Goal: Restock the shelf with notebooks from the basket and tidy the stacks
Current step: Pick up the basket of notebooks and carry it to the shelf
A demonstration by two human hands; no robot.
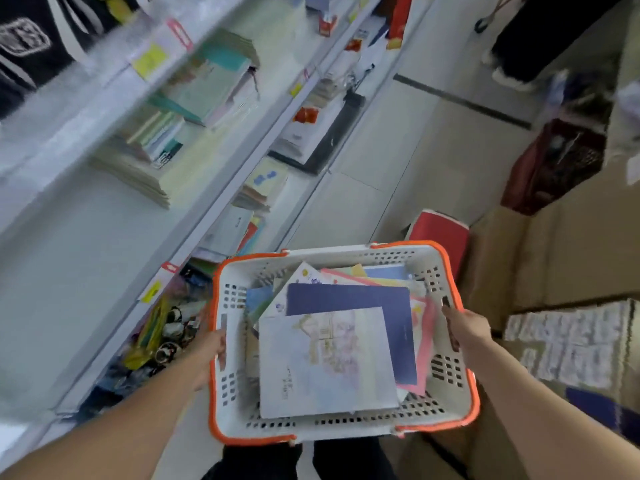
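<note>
The shelf [114, 216] runs along the person's left side, several white tiers deep, and it is the biggest thing here by far. On its middle tier sit uneven stacks of notebooks [194, 98], some fanned out with spines pointing different ways, with a wide bare stretch of board nearer the person. That bare stretch looks like the place for new stock, but the leaning stack beside it could slide if anything is pushed against it.

Across the aisle stand cardboard boxes [568, 244], and a red crate [550, 168] sits on the floor further off. The aisle is narrow (a second person's legs show at the far end), so a swing of the load could clip something.

The basket [346, 341], white with an orange rim, is held out in front at about waist height, between the two arms. The left hand [213, 348] grips the left wall, the fingers hooked over the rim and hidden inside; the right hand [465, 327] holds the right wall, the fingers curled in through a slot there. I think the chief risk is tipping: two side grips with nothing under it, and the view is already canted.

Inside lie the loose notebooks, piled crooked. A pale illustrated notebook [325, 365] lies on top, overlapping a dark blue notebook [374, 306], with pink and yellow covers poking out beneath. Slick covers in a slanted heap would spill readily.
</note>
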